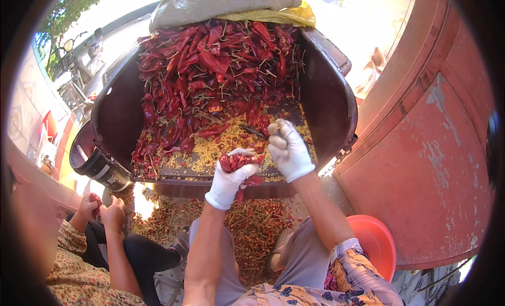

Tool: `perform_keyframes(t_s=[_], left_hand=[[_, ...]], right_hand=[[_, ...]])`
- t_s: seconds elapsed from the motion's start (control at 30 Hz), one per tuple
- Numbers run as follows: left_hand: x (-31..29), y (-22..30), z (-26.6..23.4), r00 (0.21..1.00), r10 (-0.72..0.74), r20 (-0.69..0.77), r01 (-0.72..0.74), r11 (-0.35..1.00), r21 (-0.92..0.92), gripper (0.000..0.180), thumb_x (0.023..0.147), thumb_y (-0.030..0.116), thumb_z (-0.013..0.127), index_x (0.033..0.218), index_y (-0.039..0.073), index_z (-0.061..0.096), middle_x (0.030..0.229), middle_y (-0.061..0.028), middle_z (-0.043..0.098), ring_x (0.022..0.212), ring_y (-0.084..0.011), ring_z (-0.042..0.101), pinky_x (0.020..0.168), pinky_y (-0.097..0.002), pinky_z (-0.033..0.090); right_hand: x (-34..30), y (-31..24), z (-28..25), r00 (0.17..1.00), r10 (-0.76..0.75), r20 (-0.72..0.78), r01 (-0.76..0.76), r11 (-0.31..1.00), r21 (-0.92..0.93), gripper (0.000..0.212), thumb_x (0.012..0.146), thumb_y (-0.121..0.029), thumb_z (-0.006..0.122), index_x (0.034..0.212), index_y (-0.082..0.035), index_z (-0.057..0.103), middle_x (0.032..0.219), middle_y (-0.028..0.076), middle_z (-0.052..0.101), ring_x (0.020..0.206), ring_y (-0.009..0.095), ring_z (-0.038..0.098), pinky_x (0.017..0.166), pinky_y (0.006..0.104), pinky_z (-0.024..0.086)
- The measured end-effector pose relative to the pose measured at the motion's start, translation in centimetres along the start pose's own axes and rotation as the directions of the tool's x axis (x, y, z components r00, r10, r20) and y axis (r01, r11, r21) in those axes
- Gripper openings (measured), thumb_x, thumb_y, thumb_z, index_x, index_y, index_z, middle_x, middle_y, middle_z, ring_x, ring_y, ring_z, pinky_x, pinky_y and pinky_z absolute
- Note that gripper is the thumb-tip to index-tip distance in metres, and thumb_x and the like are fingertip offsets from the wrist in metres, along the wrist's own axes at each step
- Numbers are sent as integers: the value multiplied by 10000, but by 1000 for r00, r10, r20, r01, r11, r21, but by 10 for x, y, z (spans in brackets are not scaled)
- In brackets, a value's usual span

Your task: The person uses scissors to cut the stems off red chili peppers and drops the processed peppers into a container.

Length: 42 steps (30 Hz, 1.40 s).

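My left hand (225,184), in a white glove, is wrapped round a bunch of dried red chili peppers (238,162), some hanging out below the fingers. Beside it on the right, my right hand (290,152), gloved too, is raised with its fingers curled closed; whatever is inside them, if anything, is hidden. A dark, slim object (254,131) lies by its fingertips, too small to name. Both hands are over the near edge of a dark maroon cart bed (329,90). Inside it rises a big heap of dried chilies (210,69), with loose yellow seeds (210,151) spread in front.
A co-worker sits at the left, a red chili in their hands (108,210). Stems and scraps (258,229) cover the ground below the cart. An orange-red basin (374,243) stands by my right leg, beside a worn red metal panel (415,174). Sacks (221,5) lie behind the heap.
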<state>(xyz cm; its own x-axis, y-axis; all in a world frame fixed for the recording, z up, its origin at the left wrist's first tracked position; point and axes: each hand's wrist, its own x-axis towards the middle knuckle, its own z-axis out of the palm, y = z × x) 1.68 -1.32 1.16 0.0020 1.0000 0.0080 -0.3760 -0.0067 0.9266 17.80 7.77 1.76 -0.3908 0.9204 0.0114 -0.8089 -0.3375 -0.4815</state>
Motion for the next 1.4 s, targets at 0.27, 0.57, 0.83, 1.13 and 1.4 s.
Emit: perform_keyframes(t_s=[0.27,0.57,0.83,1.13,1.4], left_hand=[[10,-7,-17,963,-38,-268,-72,919,-388,74,864,126,685,921,98,647,716,23,591,555,-68,563,438,-217,431],[14,-1,-9,955,-91,-282,-5,947,-321,104,864,136,695,950,98,652,740,26,605,555,-70,570,467,-222,482],[14,-4,-15,981,-67,-182,12,958,-286,78,872,186,690,897,122,653,690,44,590,548,-55,548,429,-202,394],[13,-4,-8,972,-26,-233,-36,965,-260,127,855,111,700,959,106,626,730,33,602,563,-63,556,455,-215,444],[12,1,15,980,109,-168,-124,989,-83,281,840,85,723,1098,39,623,882,-23,674,731,-87,635,577,-241,518]], right_hand=[[-2,-13,10,992,-93,83,87,37,-996,255,922,-302,630,900,-59,706,704,57,669,582,127,579,569,273,465],[33,9,-12,864,-427,268,91,-389,-917,251,843,-247,691,995,-75,589,908,130,654,805,302,657,703,403,514],[-11,31,16,777,-130,616,576,-249,-779,187,821,-91,683,988,-73,602,885,99,630,765,238,650,668,337,512],[-16,11,40,995,-88,43,84,538,-839,151,908,-116,646,1034,-33,634,877,-25,618,731,17,507,628,197,433],[-12,14,23,835,-300,460,511,116,-852,153,841,-26,692,982,-38,635,873,-5,635,764,45,561,665,211,462]])
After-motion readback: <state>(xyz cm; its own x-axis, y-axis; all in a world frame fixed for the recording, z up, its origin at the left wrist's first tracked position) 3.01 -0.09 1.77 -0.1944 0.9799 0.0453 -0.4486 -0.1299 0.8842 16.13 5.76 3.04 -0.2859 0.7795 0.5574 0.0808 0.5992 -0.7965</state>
